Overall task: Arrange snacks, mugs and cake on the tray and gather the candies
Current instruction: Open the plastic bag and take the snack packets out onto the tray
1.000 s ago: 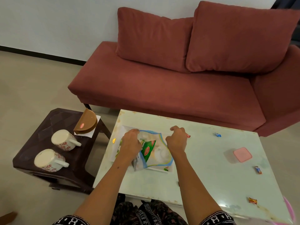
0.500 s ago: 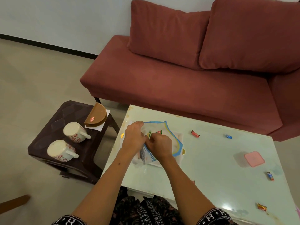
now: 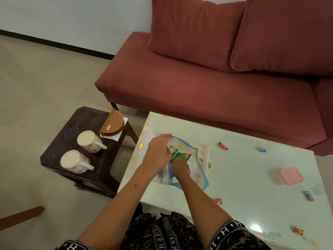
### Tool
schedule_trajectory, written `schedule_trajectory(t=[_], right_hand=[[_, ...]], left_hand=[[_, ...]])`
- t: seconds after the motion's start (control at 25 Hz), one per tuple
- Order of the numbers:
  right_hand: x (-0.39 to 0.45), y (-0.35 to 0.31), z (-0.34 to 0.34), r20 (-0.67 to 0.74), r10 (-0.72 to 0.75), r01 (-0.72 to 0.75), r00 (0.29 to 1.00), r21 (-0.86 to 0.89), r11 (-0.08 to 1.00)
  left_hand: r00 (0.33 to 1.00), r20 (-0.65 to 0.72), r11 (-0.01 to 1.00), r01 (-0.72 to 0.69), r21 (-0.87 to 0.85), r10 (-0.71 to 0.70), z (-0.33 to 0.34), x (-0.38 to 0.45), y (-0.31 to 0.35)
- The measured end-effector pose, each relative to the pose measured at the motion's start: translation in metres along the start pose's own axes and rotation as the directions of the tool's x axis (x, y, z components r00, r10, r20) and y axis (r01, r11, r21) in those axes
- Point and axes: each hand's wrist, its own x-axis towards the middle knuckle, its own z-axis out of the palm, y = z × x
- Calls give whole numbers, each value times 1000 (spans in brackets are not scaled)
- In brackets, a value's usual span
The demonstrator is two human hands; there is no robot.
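A clear plastic bag with a blue edge (image 3: 196, 170) lies on the white tray (image 3: 205, 150) at the left end of the pale table. My left hand (image 3: 158, 152) pinches the bag's upper rim. My right hand (image 3: 180, 166) is inside the bag opening and grips a green snack packet (image 3: 181, 156). Two flowered mugs (image 3: 89, 141) (image 3: 73, 162) lie on their sides on the dark stool (image 3: 72, 123). A half-round brown cake (image 3: 113, 126) sits on white paper there. Wrapped candies (image 3: 223, 145) (image 3: 261, 149) (image 3: 309, 195) (image 3: 297, 230) (image 3: 217, 201) lie scattered on the table.
A pink-lidded box (image 3: 291, 175) stands on the right part of the table (image 3: 252, 186). A red sofa (image 3: 216, 83) with two cushions runs behind the table. The stool is left of the table. A wooden piece (image 3: 19, 216) lies on the floor at lower left.
My right hand moved from the bag's right edge into its opening and took hold of the green packet. The left hand shifted up to the rim. The camera view swung left and down.
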Motion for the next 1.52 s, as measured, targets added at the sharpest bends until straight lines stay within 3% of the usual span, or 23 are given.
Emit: schedule_trajectory(t=[0.12, 0.28, 0.52, 0.72, 0.88, 1.04, 1.28, 1.52], right_hand=[[1, 1, -6, -47, 22, -18, 999, 87, 996], [-9, -15, -34, -174, -103, 100, 979, -22, 995], [-70, -10, -143, -483, -206, 157, 851, -141, 977], [-96, 25, -198, -667, -169, 219, 725, -10, 976], [-59, 68, -195, -725, -65, 147, 685, 50, 988], [-3, 102, -155, -684, 91, 62, 724, 196, 979], [63, 136, -89, -406, 30, 20, 913, 118, 993], [92, 176, -65, -174, 115, -77, 978, 209, 975]], left_hand=[[1000, 0, 1000, 9, -2, -9, -1, 0, -5], [1000, -16, 1000, 6, 1, -6, -1, 5, -3], [996, -22, 996, 85, 4, -84, 7, 17, 1], [987, -59, 989, 149, 11, -148, 9, 24, -1], [966, -92, 970, 241, -4, -240, 3, 29, -9], [960, -114, 966, 255, -34, -258, 0, 29, -14], [952, -110, 958, 288, 11, -285, 5, 33, -18], [961, -107, 965, 260, 32, -255, 13, 30, -16]])
